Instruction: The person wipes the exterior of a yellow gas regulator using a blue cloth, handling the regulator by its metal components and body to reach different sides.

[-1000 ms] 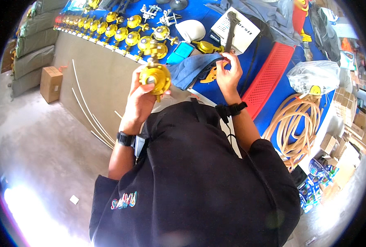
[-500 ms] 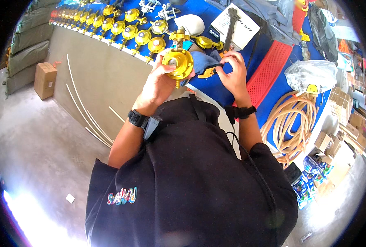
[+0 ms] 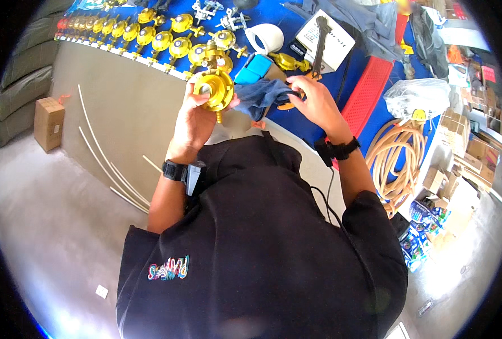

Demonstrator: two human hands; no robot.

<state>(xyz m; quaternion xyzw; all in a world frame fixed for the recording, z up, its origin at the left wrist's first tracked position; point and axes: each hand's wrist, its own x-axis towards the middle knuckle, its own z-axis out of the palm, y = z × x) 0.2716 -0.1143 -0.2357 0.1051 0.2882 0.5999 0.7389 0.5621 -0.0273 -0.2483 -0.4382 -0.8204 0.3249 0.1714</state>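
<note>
My left hand [image 3: 190, 125] is wrapped round a yellow gas regulator [image 3: 221, 90], its round cap facing up and its ribbed nozzle toward me. With closed fingertips my right hand [image 3: 317, 106] grips one end of a dark blue cloth [image 3: 256, 100]. The cloth stretches loosely toward the regulator over the table's near edge; whether the two touch is hard to tell. Behind it lie a bright blue box-like object [image 3: 253, 69] and another yellow regulator [image 3: 289, 62]. Several more regulators [image 3: 162, 40] stand in rows at the far left of the table.
A wrench [image 3: 320, 45] lies over a white box [image 3: 331, 42] on the blue tabletop. Beside a white cup-like piece [image 3: 265, 37] are metal fittings [image 3: 232, 20]. To the right sit a red perforated strip [image 3: 368, 90], a plastic bag [image 3: 415, 97] and a coiled tan hose [image 3: 383, 164].
My left hand has carried the regulator to the left, away from my right hand. The cloth is drawn out wider between them, uncovering more of the bright blue object.
</note>
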